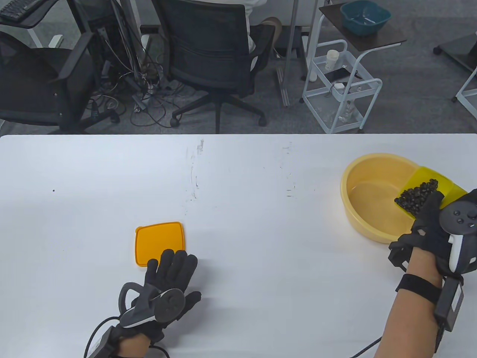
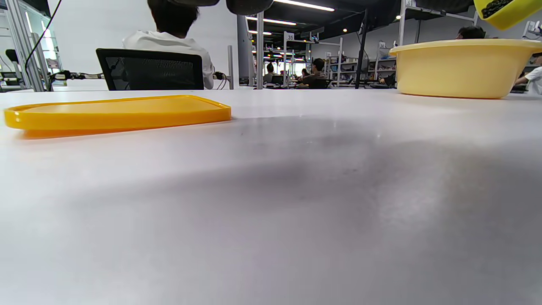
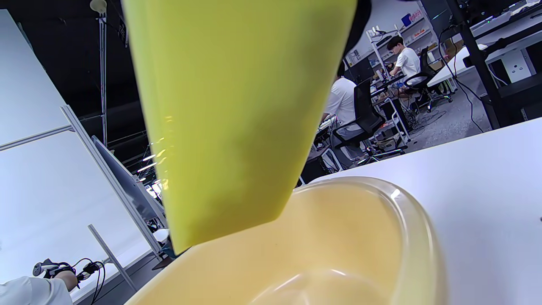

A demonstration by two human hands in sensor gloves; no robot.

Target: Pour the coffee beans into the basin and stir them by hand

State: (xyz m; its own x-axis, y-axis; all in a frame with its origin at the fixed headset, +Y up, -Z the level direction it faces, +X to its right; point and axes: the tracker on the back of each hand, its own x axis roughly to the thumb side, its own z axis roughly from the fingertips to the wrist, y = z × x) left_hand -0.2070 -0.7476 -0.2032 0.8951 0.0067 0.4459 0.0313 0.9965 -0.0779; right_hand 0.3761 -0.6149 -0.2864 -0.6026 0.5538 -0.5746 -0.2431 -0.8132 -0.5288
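A translucent yellow-green plastic container (image 1: 432, 186) holding dark coffee beans (image 1: 416, 195) is gripped by the right hand (image 1: 434, 231), whose gloved fingers are curled round its near side. The container is held tilted over the near-right rim of the round pale-yellow plastic basin (image 1: 363, 220), which stands near the right edge of the white table (image 1: 238, 223). The beans are seen heaped toward the container's lower, left-facing lip, directly above the basin's hollow; none can be made out on the basin floor, so the pour is judged to be barely begun, if at all.

In the right wrist view the container's underside (image 3: 228, 118) is shown slanting down with its lowest corner inside the basin's rim (image 3: 419, 220). The coming move is judged to turn on this relation: the basin lies left of and below the grip, and the container's long axis runs from the hand down toward the basin's middle, so further tipping leftward should send the beans in.

The left hand (image 1: 167, 287) is laid flat with fingers straight near the front edge of the table, holding nothing, its fingertips at the near edge of a flat orange plastic lid (image 1: 160, 242). It is well apart from the basin, so the right hand is the nearer one for stirring too.
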